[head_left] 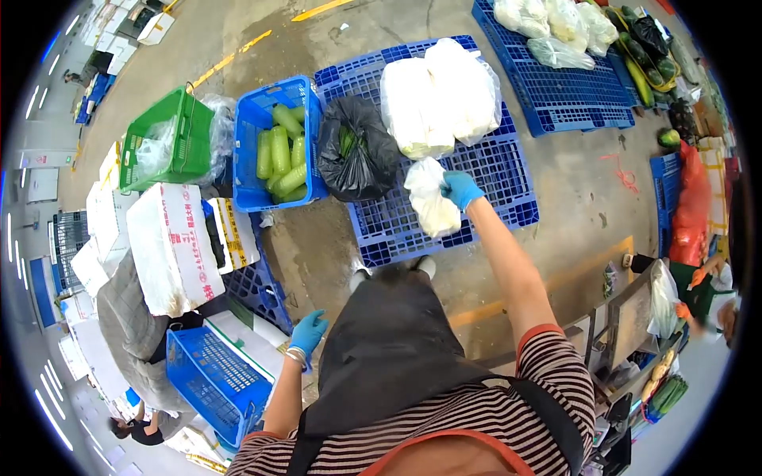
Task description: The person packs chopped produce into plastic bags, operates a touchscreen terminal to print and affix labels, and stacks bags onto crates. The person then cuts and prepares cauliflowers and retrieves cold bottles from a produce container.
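Observation:
My right hand, in a blue glove, reaches out and grips the side of a small white plastic bag over a blue pallet; what the bag contains cannot be made out. Just beyond it on the pallet stand large clear bags of white contents. A black plastic bag with something green at its mouth lies to the left. My left hand, also gloved in blue, hangs beside my dark apron, fingers apart and holding nothing.
A blue crate holds several pale green wrapped vegetables. Beside it are a green crate and a white foam box. Another blue crate is at lower left. A second pallet carries bags; a person in orange gloves stands right.

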Demonstrator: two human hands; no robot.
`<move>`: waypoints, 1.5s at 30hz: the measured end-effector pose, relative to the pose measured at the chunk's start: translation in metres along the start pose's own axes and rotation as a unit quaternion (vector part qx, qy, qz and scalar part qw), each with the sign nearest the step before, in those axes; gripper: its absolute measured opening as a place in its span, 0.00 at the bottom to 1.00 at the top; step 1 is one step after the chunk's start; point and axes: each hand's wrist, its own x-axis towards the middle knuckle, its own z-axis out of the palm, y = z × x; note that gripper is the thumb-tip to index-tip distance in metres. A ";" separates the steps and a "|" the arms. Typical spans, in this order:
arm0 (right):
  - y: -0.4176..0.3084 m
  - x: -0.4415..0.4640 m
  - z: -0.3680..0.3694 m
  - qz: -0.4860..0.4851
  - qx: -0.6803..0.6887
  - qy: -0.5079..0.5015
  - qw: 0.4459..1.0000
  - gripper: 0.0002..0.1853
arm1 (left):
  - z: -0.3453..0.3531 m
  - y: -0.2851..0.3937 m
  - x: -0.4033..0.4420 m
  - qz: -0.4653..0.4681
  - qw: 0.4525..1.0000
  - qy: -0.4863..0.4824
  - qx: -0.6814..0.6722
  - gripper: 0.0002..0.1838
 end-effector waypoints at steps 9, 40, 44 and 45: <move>-0.123 0.173 0.147 -0.149 -0.119 0.017 0.982 0.12 | -0.054 -0.079 0.069 -0.076 0.994 0.016 -0.072 0.18; 0.097 0.297 0.242 0.161 -0.181 0.056 0.969 0.30 | -0.192 -0.180 0.266 -0.245 0.867 -0.049 -0.431 0.18; 0.123 0.200 0.259 0.156 -0.188 0.084 0.966 0.31 | -0.153 -0.211 0.225 -0.169 0.867 -0.036 -0.467 0.19; 0.130 0.178 0.264 0.151 -0.205 0.081 0.964 0.30 | -0.146 -0.215 0.209 -0.167 0.869 -0.014 -0.465 0.19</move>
